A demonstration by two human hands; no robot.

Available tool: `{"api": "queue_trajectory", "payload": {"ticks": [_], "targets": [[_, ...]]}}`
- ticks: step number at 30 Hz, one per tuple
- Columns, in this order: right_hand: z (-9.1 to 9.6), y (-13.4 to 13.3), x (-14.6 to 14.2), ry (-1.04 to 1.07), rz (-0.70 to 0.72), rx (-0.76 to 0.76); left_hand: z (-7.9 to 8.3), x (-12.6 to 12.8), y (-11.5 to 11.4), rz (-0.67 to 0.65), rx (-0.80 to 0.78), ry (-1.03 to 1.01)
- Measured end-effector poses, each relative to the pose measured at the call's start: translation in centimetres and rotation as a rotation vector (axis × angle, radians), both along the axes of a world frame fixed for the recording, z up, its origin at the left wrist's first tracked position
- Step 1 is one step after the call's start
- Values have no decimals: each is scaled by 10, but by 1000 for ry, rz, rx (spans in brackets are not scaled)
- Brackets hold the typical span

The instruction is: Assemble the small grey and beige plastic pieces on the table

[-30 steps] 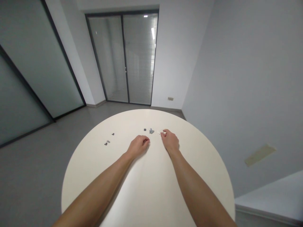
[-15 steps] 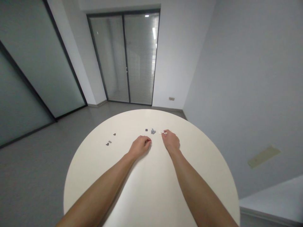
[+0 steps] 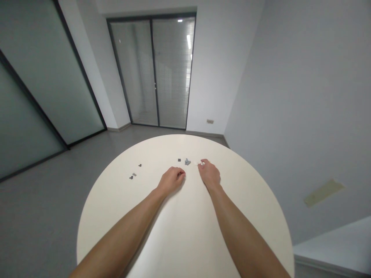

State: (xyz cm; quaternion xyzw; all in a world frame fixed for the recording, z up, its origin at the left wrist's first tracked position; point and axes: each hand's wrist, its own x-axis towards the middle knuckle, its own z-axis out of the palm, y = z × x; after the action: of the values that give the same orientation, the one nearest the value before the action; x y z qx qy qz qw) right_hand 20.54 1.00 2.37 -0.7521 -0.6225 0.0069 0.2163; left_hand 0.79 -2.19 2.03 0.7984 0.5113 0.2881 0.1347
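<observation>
Head view, looking forward and down over a round cream tabletop (image 3: 246, 204). Both forearms reach in from the lower edge of the view, and the hands stand apart, with a narrow bare gap between them near the far half of the table. Right hand (image 3: 209, 174): the fingertips pinch a small white piece (image 3: 199, 163), which they partly hide, so its shape cannot be made out. Left hand (image 3: 171, 180): the fingers curl inward, low over the tabletop; whether they enclose anything cannot be told. Just beyond the gap lie a branched grey piece (image 3: 188, 162) and, near it, a dark square piece (image 3: 179, 160). A separate group lies well to the left: a small dark piece (image 3: 140, 165), a pale grey piece (image 3: 134, 174) and a second small dark piece (image 3: 131, 177). State of the work as shown: one piece is held up in the right hand, and five lie loose in two groups on the tabletop. Whether any of them are joined cannot be told at this size. Background: a glazed double door with blinds (image 3: 152, 73) stands beyond a grey floor (image 3: 43, 200).
</observation>
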Motion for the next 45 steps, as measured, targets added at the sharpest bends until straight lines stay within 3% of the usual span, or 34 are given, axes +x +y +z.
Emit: {"api": "queue_trajectory", "payload": {"ticks": [7,11,15,19,28,33,39,45], "targets": [[-1,-9,0,-19,82,39,0,0,0,3,11,15],[-6,-20,-5,-46,275,115,-1,0,1,3,49,34],[-10,-27,-10,-53,464,154,-4,-3,2,130,114,89],[-10,-28,-12,-36,472,154,-7,-8,4,285,126,141],[-12,-26,-9,-16,501,153,-3,-18,3,442,-3,277],[-13,-25,-8,-16,518,142,-3,-38,9,606,-83,378],[-11,-26,-8,-7,509,127,-13,-62,21,818,-215,325],[-9,-28,-10,-8,513,138,-23,-66,28,826,-231,311]]}}
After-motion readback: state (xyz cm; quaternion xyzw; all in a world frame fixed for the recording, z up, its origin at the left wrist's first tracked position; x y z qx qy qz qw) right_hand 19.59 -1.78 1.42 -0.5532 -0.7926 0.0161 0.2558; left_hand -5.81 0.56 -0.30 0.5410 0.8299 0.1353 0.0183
